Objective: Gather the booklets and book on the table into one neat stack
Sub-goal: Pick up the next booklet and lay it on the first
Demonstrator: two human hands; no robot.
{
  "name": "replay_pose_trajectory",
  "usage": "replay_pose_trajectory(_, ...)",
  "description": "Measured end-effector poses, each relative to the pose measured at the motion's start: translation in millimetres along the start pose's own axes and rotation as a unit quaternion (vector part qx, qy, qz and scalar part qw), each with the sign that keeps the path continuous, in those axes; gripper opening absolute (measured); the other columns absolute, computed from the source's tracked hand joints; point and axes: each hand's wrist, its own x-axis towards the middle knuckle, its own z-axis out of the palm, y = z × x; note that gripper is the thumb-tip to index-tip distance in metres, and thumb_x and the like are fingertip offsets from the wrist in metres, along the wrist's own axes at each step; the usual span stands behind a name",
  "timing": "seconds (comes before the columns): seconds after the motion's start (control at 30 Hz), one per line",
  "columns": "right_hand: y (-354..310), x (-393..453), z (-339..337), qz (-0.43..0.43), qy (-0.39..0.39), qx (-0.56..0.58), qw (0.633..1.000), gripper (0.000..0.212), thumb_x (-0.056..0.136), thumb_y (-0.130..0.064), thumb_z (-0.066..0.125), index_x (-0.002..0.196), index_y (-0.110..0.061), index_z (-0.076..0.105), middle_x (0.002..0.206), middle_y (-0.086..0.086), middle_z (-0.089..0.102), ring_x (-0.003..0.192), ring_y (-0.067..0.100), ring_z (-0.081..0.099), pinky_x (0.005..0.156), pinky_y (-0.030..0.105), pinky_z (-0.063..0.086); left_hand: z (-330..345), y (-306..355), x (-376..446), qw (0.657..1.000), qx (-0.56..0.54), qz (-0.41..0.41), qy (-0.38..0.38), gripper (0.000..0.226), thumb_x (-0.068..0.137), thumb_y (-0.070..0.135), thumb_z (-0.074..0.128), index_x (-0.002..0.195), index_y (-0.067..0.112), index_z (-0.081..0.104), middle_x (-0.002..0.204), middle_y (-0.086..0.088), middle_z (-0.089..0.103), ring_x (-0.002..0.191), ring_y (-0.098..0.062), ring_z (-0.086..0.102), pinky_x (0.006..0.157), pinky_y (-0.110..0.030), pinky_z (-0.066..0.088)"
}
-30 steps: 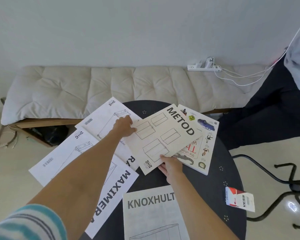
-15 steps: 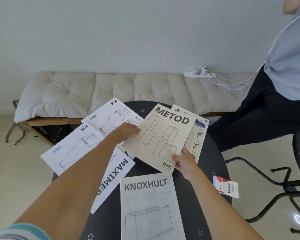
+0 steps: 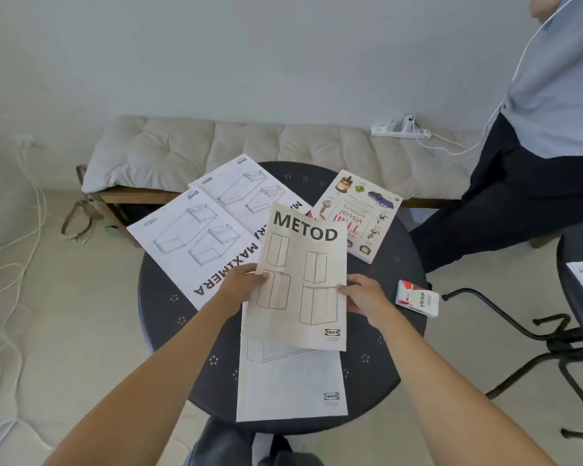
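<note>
moved off book, flat cream metod booklet [image 3: 300,280] now over white booklet [image 3: 290,385]; both hands [image 3: 246,284] [image 3: 364,297] pinching its edges.

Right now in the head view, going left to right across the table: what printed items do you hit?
MAXIMERA booklets → METOD booklet, held by both hands → visual dictionary → VESS box.
</note>
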Motion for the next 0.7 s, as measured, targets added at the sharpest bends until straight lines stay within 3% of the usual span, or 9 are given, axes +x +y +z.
replay_pose_trajectory(0.1, 22, -8, 2, -0.014, 0.045, -0.036, 0.998, 0.007, 0.089, -0.006, 0.062, 0.093, -0.012, 0.065, 0.103, 0.009, 0.071, 0.093, 0.024, 0.070, 0.073, 0.036, 0.060, 6, -27, -30, 1.000, 0.003, -0.010, 0.020, 0.021, 0.090, 0.013, 0.062, 0.110, 0.009, 0.066, 0.107, -0.012, 0.070, 0.093, -0.027, 0.068, 0.080, -0.034, 0.056)
replay_pose_trajectory(0.23, 48, -19, 9, -0.035, 0.071, -0.114, 0.990, 0.012, 0.086, -0.010, 0.065, 0.083, -0.021, 0.063, 0.098, 0.003, 0.071, 0.090, 0.021, 0.068, 0.076, 0.036, 0.059, 8, -63, -52, 0.997, 0.030, -0.018, 0.064, 0.022, 0.089, 0.012, 0.060, 0.110, 0.007, 0.067, 0.107, -0.010, 0.072, 0.095, -0.026, 0.069, 0.092, -0.042, 0.055)
replay_pose_trajectory(0.33, 64, -25, 16, -0.040, 0.066, -0.157, 0.985, 0.013, 0.083, -0.013, 0.067, 0.082, -0.025, 0.064, 0.095, -0.001, 0.071, 0.092, 0.020, 0.068, 0.086, 0.042, 0.057, 8, -81, -65, 0.993, 0.072, -0.021, 0.087, 0.021, 0.090, 0.012, 0.059, 0.110, 0.008, 0.065, 0.103, -0.006, 0.072, 0.090, -0.022, 0.069, 0.087, -0.038, 0.056)
replay_pose_trajectory(0.47, 81, -31, 24, -0.043, 0.066, -0.171, 0.982, 0.011, 0.083, -0.012, 0.067, 0.089, -0.022, 0.066, 0.100, -0.001, 0.070, 0.095, 0.021, 0.066, 0.088, 0.042, 0.056, 11, -92, -72, 0.984, 0.119, -0.018, 0.128, 0.017, 0.093, 0.015, 0.056, 0.108, 0.009, 0.062, 0.100, -0.004, 0.068, 0.092, -0.023, 0.068, 0.082, -0.035, 0.056)
replay_pose_trajectory(0.7, 83, -36, 27, -0.057, 0.100, -0.220, 0.969, 0.018, 0.086, -0.004, 0.061, 0.101, -0.011, 0.068, 0.100, 0.003, 0.068, 0.084, 0.017, 0.060, 0.060, 0.022, 0.043, 10, -105, -68, 0.952, 0.235, -0.018, 0.194, 0.010, 0.088, 0.013, 0.062, 0.097, 0.011, 0.064, 0.096, -0.008, 0.068, 0.086, -0.022, 0.064, 0.074, -0.029, 0.054)
